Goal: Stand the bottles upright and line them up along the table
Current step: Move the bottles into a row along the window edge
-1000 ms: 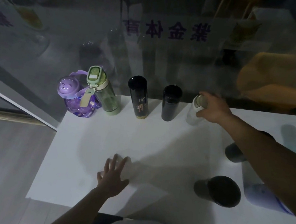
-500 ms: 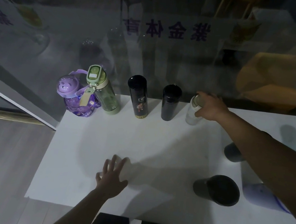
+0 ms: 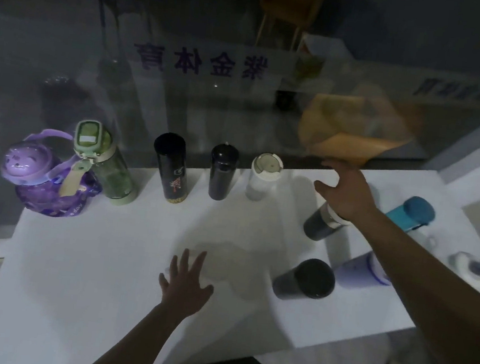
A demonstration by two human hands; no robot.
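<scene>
Now | white bottle [image 3: 263,181] upright, capped | right hand [image 3: 346,191] fingers spread | left hand [image 3: 186,286] splayed flat

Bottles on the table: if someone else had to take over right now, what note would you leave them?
Left hand: flat on the white table, empty.
Right hand: open, no grip, above the dark flask.
Done: five upright in the back row: purple bottle, green bottle, tall black flask, short black flask, white bottle.
Left: dark flask, black tumbler, lavender bottle, teal-capped bottle still need lining up.
</scene>
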